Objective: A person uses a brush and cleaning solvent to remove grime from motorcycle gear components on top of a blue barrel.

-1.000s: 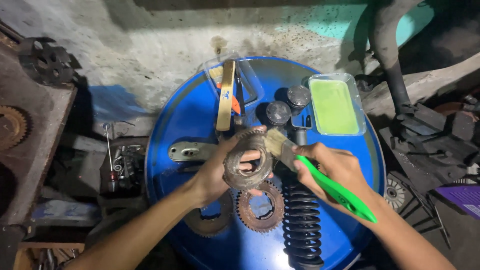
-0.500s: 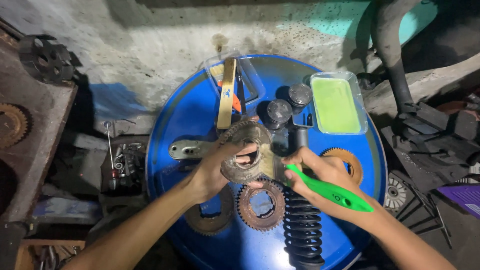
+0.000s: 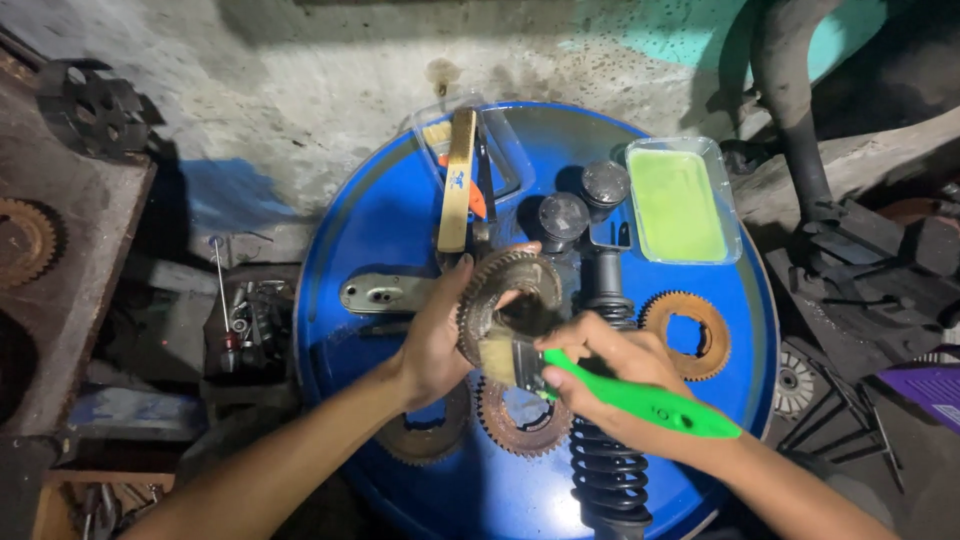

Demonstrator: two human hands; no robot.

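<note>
Starting at the far left, a rusty gear [image 3: 25, 238] lies on a grimy bench, and a dark slotted disc [image 3: 92, 103] sits above it. Moving in, a screwdriver [image 3: 226, 300] lies beside the blue drum lid [image 3: 380, 230] that serves as the work surface. On that lid rests a flat metal bracket [image 3: 385, 293], long axis running left to right.

Now the left hand [image 3: 435, 340]: its fingers are wrapped snugly around the rim of a rusty sprocket [image 3: 505, 300], thumb on the near edge, holding it tilted up off the lid with its toothed face turned toward the right hand. Just right of it, the right hand [image 3: 610, 370] is closed tight on a green-handled brush [image 3: 600, 385]. The handle's long axis runs from lower right up to upper left, and the pale bristles sit touching the sprocket's lower face. So the sprocket lies left of and slightly above the brush hand, and the two hands are nearly meeting.

Below them lie two more rusty sprockets [image 3: 525, 415] flat on the lid, plus a black coil spring shock absorber [image 3: 605, 470] running away down the frame. Above, a tan-handled brush [image 3: 458, 180] rests in a clear tray. Further right: two dark round caps [image 3: 585, 200], a tray of green liquid [image 3: 680, 200], and another sprocket [image 3: 690, 335]. Room is tight; clutter crowds the lid's right edge.
</note>
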